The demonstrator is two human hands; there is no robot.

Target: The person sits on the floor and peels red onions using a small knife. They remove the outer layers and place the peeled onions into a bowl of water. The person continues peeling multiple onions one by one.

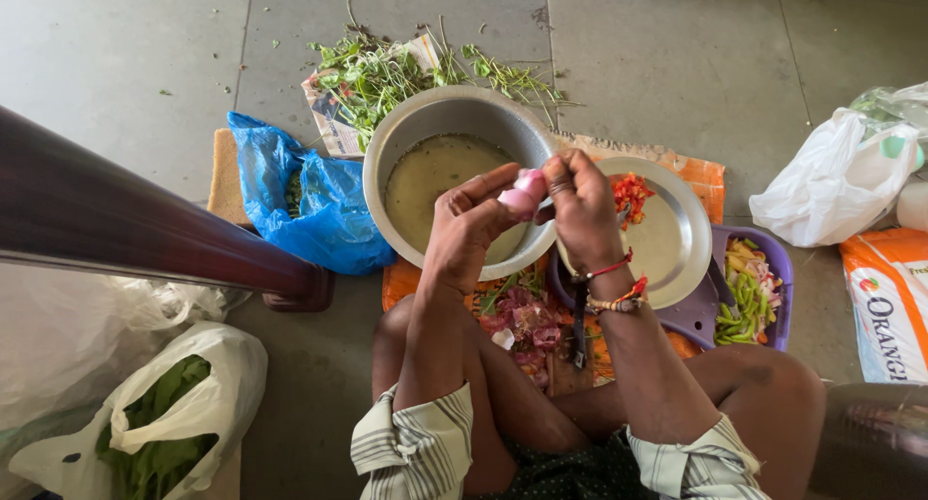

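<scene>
My left hand (469,220) and my right hand (580,205) meet over the rim of a steel bowl (387,147) of cloudy water, both gripping a small pink peeled onion (525,192). My right wrist wears thread bracelets. Below my hands lies a heap of purple onion skins (527,326) on an orange sheet, beside a dark knife handle (580,331). A steel plate (681,239) with chopped red tomato (631,193) sits to the right.
A purple tray (778,268) holds green chillies and vegetable pieces. Leafy stems lie on newspaper (324,113) behind the bowl. A blue plastic bag (314,205), white bags (836,181), a bag of greens (159,432) and a dark wooden furniture leg (145,224) surround me on the tiled floor.
</scene>
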